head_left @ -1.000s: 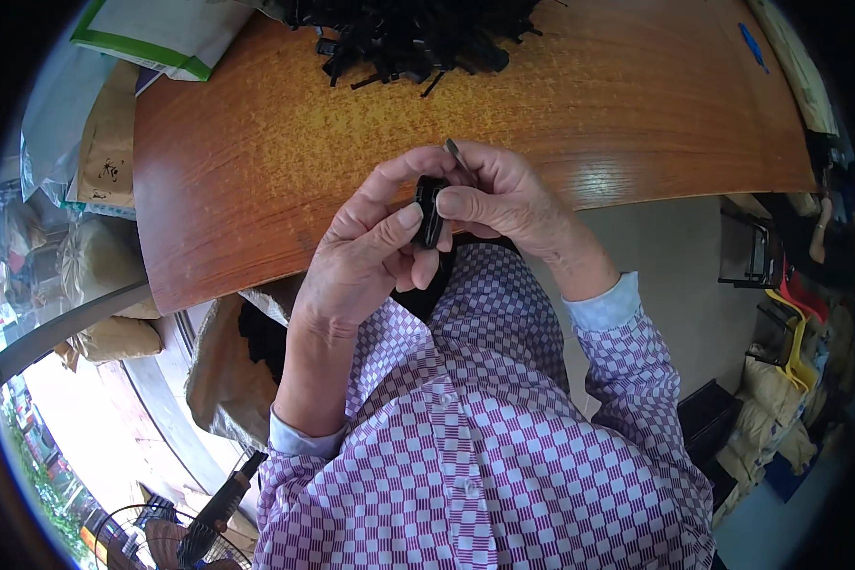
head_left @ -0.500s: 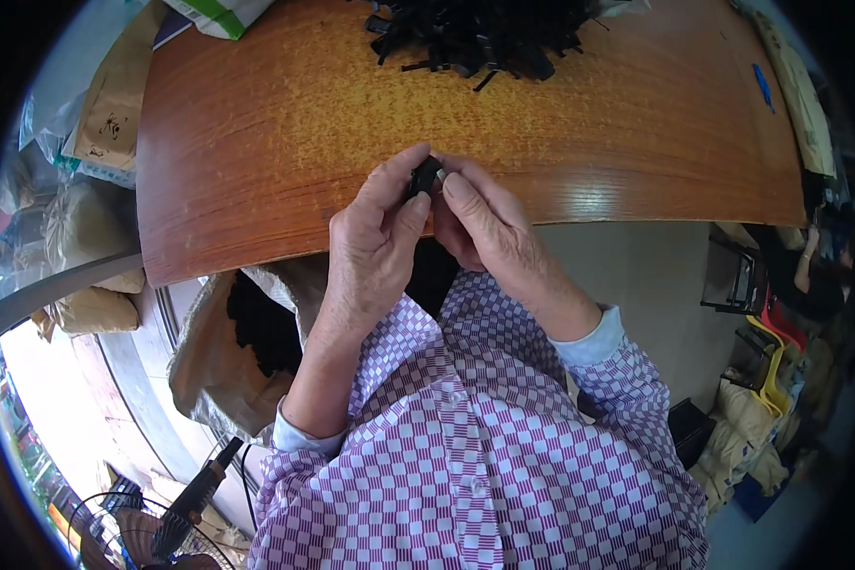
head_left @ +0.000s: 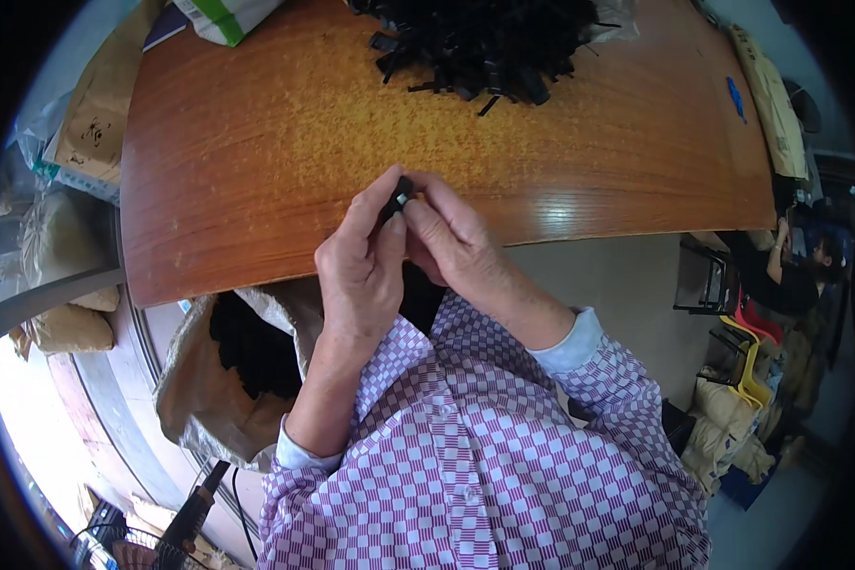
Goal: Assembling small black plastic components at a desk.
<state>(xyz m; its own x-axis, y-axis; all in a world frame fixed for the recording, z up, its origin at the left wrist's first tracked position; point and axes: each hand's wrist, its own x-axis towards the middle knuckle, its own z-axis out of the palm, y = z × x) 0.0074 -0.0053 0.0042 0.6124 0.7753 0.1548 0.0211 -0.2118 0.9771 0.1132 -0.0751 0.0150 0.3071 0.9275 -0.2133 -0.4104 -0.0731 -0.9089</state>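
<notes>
Both my hands meet just over the near edge of the wooden table. My left hand (head_left: 359, 261) pinches a small black piece (head_left: 396, 198) between thumb and fingers. A tiny pale bit shows on that piece, beside the right thumb tip. My right hand (head_left: 454, 231) closes on the same piece from the other side, its lower fingers partly hidden behind the thumb. What exactly the piece is cannot be made out. Farther off on the table lies a heap of black strip-like pieces (head_left: 489, 47).
An open woven sack (head_left: 182, 399) with black material inside stands below the table's left edge. The wooden table (head_left: 256, 171) spans the view. A blue object (head_left: 736, 99) lies at its right. A fan (head_left: 142, 551), yellow chair (head_left: 752, 385) and another person (head_left: 779, 271) are farther around.
My hands have shifted slightly left and down in the picture with the black piece still between them. The whole view has turned a little, and the pale bit shows more plainly.
</notes>
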